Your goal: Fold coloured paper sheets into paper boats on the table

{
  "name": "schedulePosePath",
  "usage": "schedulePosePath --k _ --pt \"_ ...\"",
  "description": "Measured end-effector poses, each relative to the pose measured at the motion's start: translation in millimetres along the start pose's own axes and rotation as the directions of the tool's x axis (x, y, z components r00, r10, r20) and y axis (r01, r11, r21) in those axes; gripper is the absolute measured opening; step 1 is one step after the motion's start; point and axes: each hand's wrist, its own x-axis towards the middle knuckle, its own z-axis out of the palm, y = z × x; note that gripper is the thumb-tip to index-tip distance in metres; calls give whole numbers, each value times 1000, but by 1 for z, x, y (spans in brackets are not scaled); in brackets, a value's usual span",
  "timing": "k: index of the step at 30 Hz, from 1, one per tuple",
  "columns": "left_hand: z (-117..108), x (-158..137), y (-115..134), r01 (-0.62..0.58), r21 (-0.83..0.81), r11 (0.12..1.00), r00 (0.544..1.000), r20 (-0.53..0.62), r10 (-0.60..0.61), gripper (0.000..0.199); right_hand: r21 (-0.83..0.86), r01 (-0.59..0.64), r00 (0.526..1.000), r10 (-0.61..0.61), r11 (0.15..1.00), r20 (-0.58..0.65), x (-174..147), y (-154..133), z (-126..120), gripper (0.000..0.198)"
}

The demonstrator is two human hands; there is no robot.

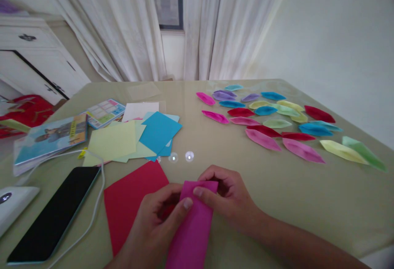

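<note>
A strip of folded magenta paper (192,236) is held between both hands near the table's front edge. My left hand (160,215) pinches its left side, thumb lying on top. At the upper right corner, my right hand (227,197) grips the paper with the thumb pressed on its face and the fingers curled behind. A narrow fold runs along the far end. Partly beneath my left hand lies a flat red sheet of paper (132,195). The lower end of the magenta paper runs out of the picture.
Several folded paper boats (263,139) in many colours cover the table's right side. To the left are yellow sheets (112,140), blue sheets (160,131), a booklet (55,135), a black phone (55,215), a white cable (97,207) and a white device (18,203).
</note>
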Motion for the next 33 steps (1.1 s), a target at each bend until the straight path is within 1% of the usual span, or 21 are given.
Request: schedulePosePath --k 2,3,5,9,14,20,25,33 --pt "-1 1 0 -70 6 998 992 -105 70 26 -24 5 1000 -4 1000 26 -2 0 1 16" --pt "-2 1 -1 -99 25 995 985 -140 102 24 -38 6 999 -5 999 34 -2 -1 1 15" --pt "-4 2 -2 -139 69 988 975 -164 149 19 -58 10 999 -8 998 40 -3 -1 2 14" --pt "-5 0 -4 -160 123 979 971 -159 179 20 -37 9 999 -8 999 32 -2 0 3 15" --pt "-6 1 -2 -157 145 977 971 -157 179 18 -13 2 998 -1 1000 56 -2 2 2 15" --pt "-4 2 -1 -187 142 972 957 -199 213 13 -1 21 998 -21 1000 55 -2 2 2 13" --pt "-4 2 1 -166 111 980 964 -191 185 13 27 29 997 -31 999 65 -2 1 2 12" --pt "-3 3 8 -160 88 983 969 -175 174 9 19 6 998 -7 1000 66 -3 1 3 17"
